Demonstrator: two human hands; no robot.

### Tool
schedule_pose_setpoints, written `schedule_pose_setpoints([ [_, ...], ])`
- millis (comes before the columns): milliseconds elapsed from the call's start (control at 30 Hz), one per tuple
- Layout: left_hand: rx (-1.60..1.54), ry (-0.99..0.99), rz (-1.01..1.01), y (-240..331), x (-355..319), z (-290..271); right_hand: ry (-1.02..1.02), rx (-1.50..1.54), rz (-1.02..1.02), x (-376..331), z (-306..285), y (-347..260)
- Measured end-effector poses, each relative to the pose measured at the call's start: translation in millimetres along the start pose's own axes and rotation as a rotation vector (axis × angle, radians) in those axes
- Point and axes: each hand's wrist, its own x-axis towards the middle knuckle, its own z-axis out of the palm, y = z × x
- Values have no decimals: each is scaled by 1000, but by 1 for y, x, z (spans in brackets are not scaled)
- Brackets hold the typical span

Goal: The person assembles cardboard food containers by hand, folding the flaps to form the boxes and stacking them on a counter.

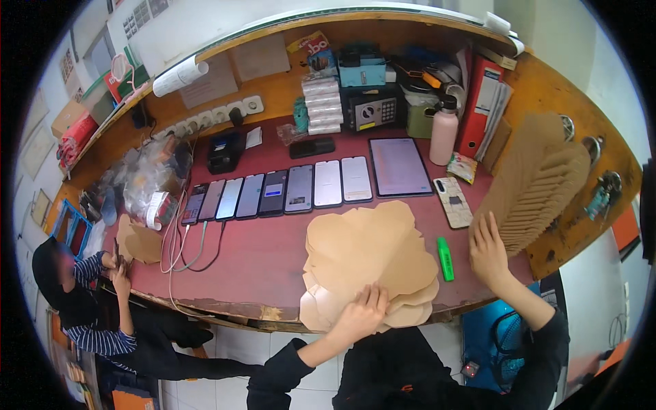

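Note:
A loose pile of flat brown cardboard cutouts (362, 239) with wavy, notched edges lies at the front of the desk. My left hand (362, 311) rests on its near part, fingers bent and closed on a cardboard cutout; the thumb is hidden. Further right, a tall stack of folded brown cardboard pieces (540, 184) leans by the wooden side panel, its folds layered. Against the lower left side of that stack lies my right hand (488, 253), with its fingers stretched out. Between the two piles are a green highlighter (445, 260) and a patterned phone (452, 203).
Several phones (273, 193) stand in a row, some with cables, beside a tablet (401, 167). Behind them are a pink bottle (444, 130), a small safe (372, 108) and a red binder (478, 106). At the left, a person (89, 301) holds a phone near plastic bags (147, 178).

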Motion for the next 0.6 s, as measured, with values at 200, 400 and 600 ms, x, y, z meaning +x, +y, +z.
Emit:
schedule_pose_setpoints([
  [200,-356,-19,-263,-3,-1,-17,-16,112,18,-2,21,-5],
  [400,-712,200,-374,-15,3,-26,31,259,74,-1,34,-6],
  [600,-417,366,-512,-36,26,-84,290,979,76,20,-22,12],
])
